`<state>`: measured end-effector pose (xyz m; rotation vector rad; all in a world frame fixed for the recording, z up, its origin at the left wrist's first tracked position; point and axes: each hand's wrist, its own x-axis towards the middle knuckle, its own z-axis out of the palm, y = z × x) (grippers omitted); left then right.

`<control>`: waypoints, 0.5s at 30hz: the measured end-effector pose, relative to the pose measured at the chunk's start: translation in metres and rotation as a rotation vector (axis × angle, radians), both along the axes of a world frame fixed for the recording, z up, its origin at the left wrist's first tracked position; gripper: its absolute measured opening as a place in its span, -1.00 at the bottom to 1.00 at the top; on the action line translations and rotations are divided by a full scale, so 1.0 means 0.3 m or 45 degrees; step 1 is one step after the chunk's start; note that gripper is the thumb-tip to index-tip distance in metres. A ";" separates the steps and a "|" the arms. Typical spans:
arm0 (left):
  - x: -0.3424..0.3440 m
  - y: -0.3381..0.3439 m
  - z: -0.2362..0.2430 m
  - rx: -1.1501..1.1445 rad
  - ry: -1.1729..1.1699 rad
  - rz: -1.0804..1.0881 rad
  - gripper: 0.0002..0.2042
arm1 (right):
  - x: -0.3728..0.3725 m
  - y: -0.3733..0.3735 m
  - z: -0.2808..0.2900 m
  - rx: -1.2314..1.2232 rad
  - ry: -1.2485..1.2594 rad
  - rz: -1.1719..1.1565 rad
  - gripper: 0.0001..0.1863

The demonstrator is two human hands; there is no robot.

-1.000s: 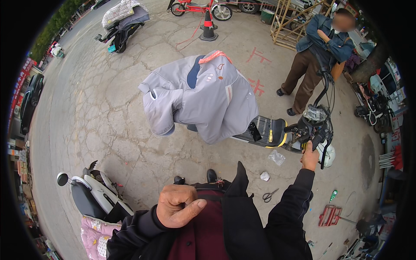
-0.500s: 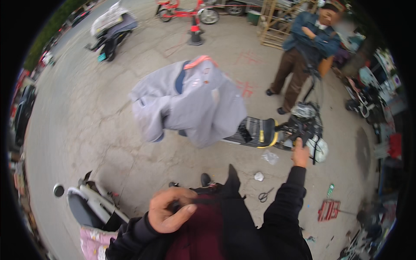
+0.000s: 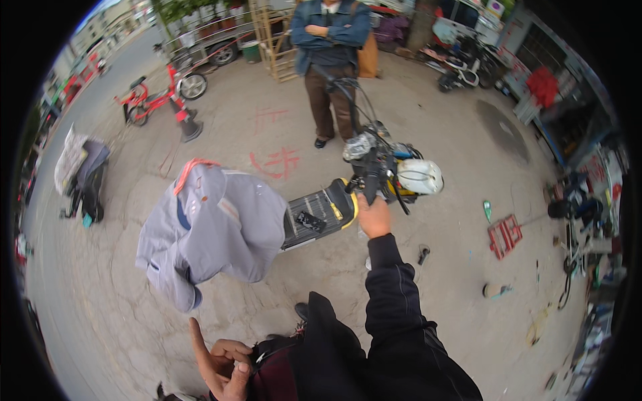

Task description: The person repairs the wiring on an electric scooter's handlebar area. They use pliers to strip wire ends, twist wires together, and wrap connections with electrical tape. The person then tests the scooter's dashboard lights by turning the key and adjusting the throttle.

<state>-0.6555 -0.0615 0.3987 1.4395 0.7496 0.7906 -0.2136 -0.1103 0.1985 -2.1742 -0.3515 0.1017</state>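
My right hand (image 3: 374,218) is closed around the black handlebar grip (image 3: 372,184) of an electric scooter, its arm stretched forward. The scooter's ribbed dark footboard (image 3: 314,217) has a yellow edge; a small black object (image 3: 309,221) and a yellow-handled tool (image 3: 336,211) lie on it. A grey cloth cover (image 3: 227,227) with an orange edge drapes over the scooter's rear. My left hand (image 3: 224,367) is low in front of my body, near the cover's lower edge. Its index finger points out, the others are bent and apart, and no object shows in it.
A person with folded arms (image 3: 328,60) stands beyond the handlebar. A red bike (image 3: 157,97) and a traffic cone (image 3: 186,123) stand at the far left. On the right lie a red metal frame (image 3: 505,236) and a green bottle (image 3: 487,211). Parked motorbikes (image 3: 468,67) line the back right.
My view has swung to the right, so the scooter and person sit further left. My right hand stays on the grip. My left index finger has straightened outward.
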 end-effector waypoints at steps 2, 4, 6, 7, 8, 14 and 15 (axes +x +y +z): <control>0.008 0.008 -0.011 0.002 0.092 -0.104 0.02 | -0.014 0.005 0.009 -0.037 0.008 -0.059 -0.42; 0.003 0.021 -0.024 -0.037 0.166 -0.250 -0.13 | -0.024 0.010 0.019 -0.062 0.033 -0.079 -0.43; 0.000 0.032 -0.044 -0.058 0.154 -0.312 -0.54 | -0.033 0.018 0.031 -0.073 0.057 -0.119 -0.43; 0.002 0.038 -0.057 -0.094 0.158 -0.326 -0.60 | -0.036 0.021 0.038 -0.030 0.061 -0.108 -0.43; 0.003 0.044 -0.068 -0.133 0.162 -0.341 -0.66 | -0.036 0.028 0.043 -0.062 0.044 -0.112 -0.42; 0.045 0.049 -0.154 0.014 0.235 -0.567 -0.49 | -0.036 0.040 0.060 -0.051 0.111 -0.166 -0.44; 0.047 0.037 -0.159 -0.034 0.198 -0.589 -0.51 | -0.047 0.038 0.062 -0.030 0.133 -0.148 -0.43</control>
